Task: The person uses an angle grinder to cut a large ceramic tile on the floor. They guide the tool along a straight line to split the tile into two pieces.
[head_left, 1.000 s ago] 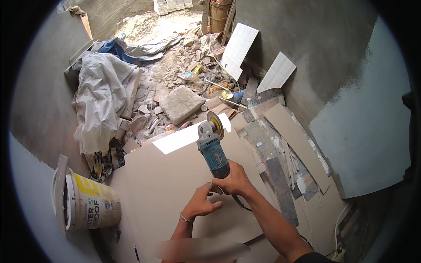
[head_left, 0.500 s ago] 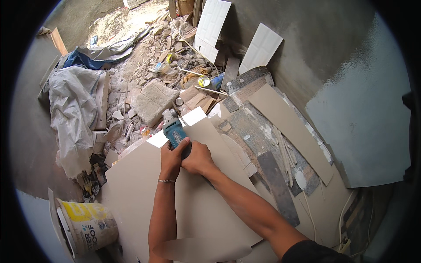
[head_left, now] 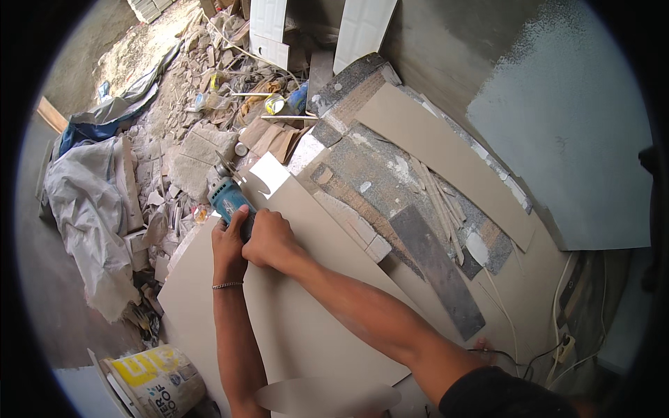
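Observation:
Both my hands are wrapped round a blue-green angle grinder (head_left: 226, 198) with a dark rear handle. My left hand (head_left: 228, 244) closes on its left side with the thumb along the body, and my right hand (head_left: 272, 240) grips the rear part. The grinder's disc (head_left: 224, 166) points away from me, at the far edge of a large beige tile (head_left: 327, 320); whether it touches the tile I cannot tell. A bright white patch with a curved notch lies on the tile's far corner, beside the disc.
Rubble and broken slabs (head_left: 202, 153) lie beyond the tile, with a grey sheet (head_left: 94, 209) at left. A bucket (head_left: 157, 380) stands near left. On the right are a beige tile strip (head_left: 446, 164), a dark strip (head_left: 435, 272) and a power strip with cables (head_left: 566, 348).
The view has shifted, so most things sit further left and higher. The grinder is still in both hands and has turned a little to the left; its disc now shows more edge-on.

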A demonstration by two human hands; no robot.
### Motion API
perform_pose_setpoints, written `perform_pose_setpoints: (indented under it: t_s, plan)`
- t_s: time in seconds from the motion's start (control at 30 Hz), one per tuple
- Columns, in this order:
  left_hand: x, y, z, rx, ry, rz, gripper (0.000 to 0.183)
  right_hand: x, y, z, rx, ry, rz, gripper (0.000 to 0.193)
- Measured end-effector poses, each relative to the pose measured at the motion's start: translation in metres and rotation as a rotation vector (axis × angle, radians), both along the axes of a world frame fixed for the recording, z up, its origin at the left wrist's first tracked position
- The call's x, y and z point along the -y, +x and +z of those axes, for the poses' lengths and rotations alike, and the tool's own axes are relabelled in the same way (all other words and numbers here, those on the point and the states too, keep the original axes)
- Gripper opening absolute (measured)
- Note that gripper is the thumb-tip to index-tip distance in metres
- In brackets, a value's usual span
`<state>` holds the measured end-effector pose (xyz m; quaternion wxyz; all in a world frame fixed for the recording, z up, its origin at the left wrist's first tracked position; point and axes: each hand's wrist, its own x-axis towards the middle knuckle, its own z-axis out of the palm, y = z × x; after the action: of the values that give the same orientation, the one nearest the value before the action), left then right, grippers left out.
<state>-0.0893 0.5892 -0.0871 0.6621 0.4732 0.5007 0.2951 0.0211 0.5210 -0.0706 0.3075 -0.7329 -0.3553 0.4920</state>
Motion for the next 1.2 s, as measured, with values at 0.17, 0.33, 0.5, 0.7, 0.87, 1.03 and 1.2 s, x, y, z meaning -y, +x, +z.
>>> perform_pose_setpoints:
  t_s: [0.17,0.33,0.5,0.7,0.87,1.03,1.2]
  plan:
    - [-0.002,-0.001,-0.001,-0.017,0.007,-0.022,0.036,0.000,0.001,-0.001,0.001,0.005,-0.002,0.057]
    - [-0.006,-0.005,-0.006,-0.025,0.019,-0.029,0.034,0.000,0.000,0.002,0.000,0.017,-0.015,0.051]
    - [-0.007,-0.005,-0.011,0.004,0.006,-0.013,0.034,-0.001,0.000,0.002,-0.004,-0.007,-0.002,0.045]
    - [-0.007,-0.006,-0.010,0.019,-0.007,-0.016,0.037,-0.001,-0.006,-0.001,0.073,0.067,-0.085,0.034]
    - [-0.008,-0.006,-0.009,0.040,-0.023,-0.022,0.042,-0.001,-0.003,0.005,0.029,-0.001,-0.044,0.043]
    - [-0.007,-0.006,-0.009,0.014,-0.008,-0.022,0.038,0.000,-0.001,0.009,0.006,-0.030,-0.031,0.047]
    - [-0.007,-0.005,-0.008,0.003,-0.002,-0.020,0.034,-0.001,-0.002,0.009,0.018,-0.031,-0.041,0.047]
